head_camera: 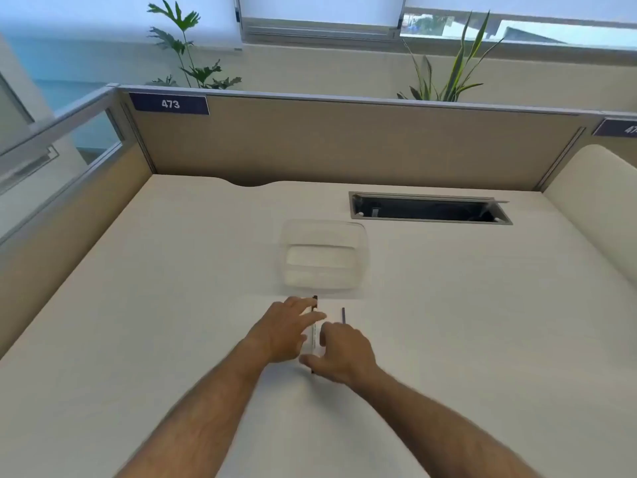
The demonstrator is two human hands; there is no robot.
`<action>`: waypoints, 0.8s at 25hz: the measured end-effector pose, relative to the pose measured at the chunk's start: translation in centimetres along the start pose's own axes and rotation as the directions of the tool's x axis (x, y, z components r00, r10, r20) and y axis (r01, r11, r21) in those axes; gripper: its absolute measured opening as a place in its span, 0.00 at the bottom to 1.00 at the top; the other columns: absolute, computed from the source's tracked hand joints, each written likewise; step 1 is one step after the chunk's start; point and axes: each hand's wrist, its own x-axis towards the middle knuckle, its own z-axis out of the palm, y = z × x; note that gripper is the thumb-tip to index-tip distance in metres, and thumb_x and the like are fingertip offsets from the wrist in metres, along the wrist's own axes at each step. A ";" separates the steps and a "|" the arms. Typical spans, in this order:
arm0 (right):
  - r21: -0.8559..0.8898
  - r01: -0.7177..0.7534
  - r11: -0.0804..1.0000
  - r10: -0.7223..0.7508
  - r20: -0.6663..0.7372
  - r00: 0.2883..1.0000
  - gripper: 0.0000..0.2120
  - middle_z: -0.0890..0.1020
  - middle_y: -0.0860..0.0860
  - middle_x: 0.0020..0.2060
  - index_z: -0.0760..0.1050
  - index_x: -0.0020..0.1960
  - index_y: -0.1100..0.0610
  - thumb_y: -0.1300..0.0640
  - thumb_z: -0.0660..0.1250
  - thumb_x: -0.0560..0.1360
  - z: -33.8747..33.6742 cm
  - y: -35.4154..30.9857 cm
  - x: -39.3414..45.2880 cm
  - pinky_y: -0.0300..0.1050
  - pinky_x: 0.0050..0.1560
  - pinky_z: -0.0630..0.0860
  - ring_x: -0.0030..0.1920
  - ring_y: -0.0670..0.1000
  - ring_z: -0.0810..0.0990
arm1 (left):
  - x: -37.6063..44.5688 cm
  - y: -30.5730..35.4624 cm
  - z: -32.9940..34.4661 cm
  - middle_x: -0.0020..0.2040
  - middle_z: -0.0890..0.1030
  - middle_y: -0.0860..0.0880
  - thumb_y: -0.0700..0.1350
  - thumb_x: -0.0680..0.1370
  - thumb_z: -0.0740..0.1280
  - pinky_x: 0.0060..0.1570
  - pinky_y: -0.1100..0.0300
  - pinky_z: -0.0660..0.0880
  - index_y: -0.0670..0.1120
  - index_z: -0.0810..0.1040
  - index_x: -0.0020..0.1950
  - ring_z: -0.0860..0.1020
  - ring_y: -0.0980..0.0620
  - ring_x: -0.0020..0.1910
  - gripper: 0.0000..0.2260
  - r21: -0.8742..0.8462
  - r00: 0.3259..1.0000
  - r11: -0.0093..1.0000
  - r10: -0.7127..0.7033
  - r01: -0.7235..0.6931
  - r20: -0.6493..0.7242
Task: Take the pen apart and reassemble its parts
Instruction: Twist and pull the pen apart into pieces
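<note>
A cream desk (172, 305) sits inside tan cubicle partitions (344, 143), with plants by the windows behind. A clear plastic container (324, 257) stands just beyond the hands. The pen (314, 334) lies on the desk between them — left hand (287, 327) spread loosely over it, right hand (341, 353) curled beside it; whether either grips it, I cannot tell. A thin dark refill (343, 315) lies just right — both forearms reach forward.

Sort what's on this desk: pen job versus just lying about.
Job: pen barrel between left hand and right hand; thin dark rod, apart on the desk.
Lying about: clear tub; cable slot; plants behind the partition.
</note>
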 end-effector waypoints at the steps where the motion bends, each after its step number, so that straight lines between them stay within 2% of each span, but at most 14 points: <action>1: -0.004 -0.043 0.999 0.043 0.074 0.996 0.21 0.82 0.50 0.45 0.73 0.45 0.52 0.35 0.68 0.64 0.3 -0.2 -0.2 0.43 0.37 0.68 0.41 0.52 0.78 | -0.1 0.1 0.3 0.78 0.60 0.49 0.46 0.77 0.66 0.69 0.48 0.61 0.57 0.66 0.73 0.59 0.45 0.75 0.25 0.034 0.997 0.999 -0.022 0.020 0.071; 3: -0.016 -0.094 0.995 0.095 0.143 0.985 0.18 0.84 0.52 0.45 0.74 0.44 0.53 0.41 0.70 0.64 0.8 -0.5 -0.5 0.42 0.36 0.68 0.42 0.54 0.80 | -0.5 0.1 1.0 0.78 0.60 0.49 0.48 0.78 0.65 0.69 0.47 0.60 0.59 0.70 0.69 0.57 0.46 0.75 0.20 0.070 0.994 0.997 -0.041 0.033 0.106; 5: 0.012 -0.148 0.989 0.144 0.179 0.973 0.15 0.84 0.54 0.46 0.77 0.47 0.57 0.48 0.69 0.66 1.0 -0.4 -0.4 0.42 0.37 0.71 0.46 0.56 0.82 | -0.8 0.2 1.1 0.74 0.67 0.49 0.50 0.77 0.67 0.66 0.47 0.64 0.57 0.77 0.63 0.62 0.45 0.73 0.14 0.060 0.997 0.997 -0.044 0.040 0.064; 8: 0.003 -0.141 0.990 0.138 0.199 0.970 0.10 0.84 0.57 0.45 0.78 0.46 0.59 0.55 0.67 0.68 0.6 0.2 0.1 0.43 0.38 0.72 0.43 0.57 0.81 | -1.4 0.2 0.9 0.62 0.79 0.50 0.49 0.74 0.71 0.58 0.48 0.69 0.52 0.83 0.51 0.71 0.44 0.66 0.07 0.037 0.998 0.998 -0.039 0.040 -0.044; 10: -0.023 -0.112 0.993 0.115 0.224 0.968 0.09 0.84 0.57 0.45 0.79 0.46 0.60 0.55 0.67 0.70 0.3 0.7 0.3 0.44 0.39 0.75 0.45 0.57 0.82 | -1.9 0.4 1.2 0.56 0.81 0.51 0.47 0.74 0.71 0.57 0.49 0.69 0.51 0.81 0.49 0.74 0.46 0.62 0.04 0.091 0.998 0.996 -0.015 0.020 -0.062; 13: -0.041 -0.054 0.998 0.062 0.227 0.972 0.11 0.84 0.57 0.45 0.80 0.46 0.60 0.52 0.67 0.74 -0.8 1.6 0.3 0.47 0.43 0.77 0.47 0.58 0.82 | -2.3 0.7 1.4 0.52 0.80 0.51 0.44 0.79 0.63 0.59 0.52 0.67 0.50 0.75 0.50 0.75 0.47 0.56 0.02 0.087 0.999 0.996 -0.011 0.014 -0.037; 16: -0.007 0.032 0.999 -0.030 0.223 0.974 0.12 0.85 0.55 0.47 0.81 0.50 0.58 0.49 0.70 0.74 -3.0 2.6 0.5 0.49 0.49 0.77 0.49 0.56 0.81 | -2.1 1.2 0.3 0.48 0.78 0.49 0.45 0.81 0.60 0.45 0.53 0.68 0.49 0.72 0.50 0.76 0.44 0.45 0.03 -0.035 0.997 0.999 -0.029 0.027 -0.065; 20: -0.034 0.148 0.988 -0.135 0.243 0.961 0.09 0.85 0.56 0.47 0.83 0.52 0.56 0.52 0.68 0.77 -5.9 3.7 1.2 0.50 0.48 0.77 0.48 0.56 0.80 | -1.4 1.6 -1.8 0.45 0.80 0.49 0.45 0.80 0.61 0.38 0.52 0.73 0.48 0.74 0.50 0.77 0.45 0.40 0.04 -0.049 0.985 0.999 0.009 -0.018 -0.174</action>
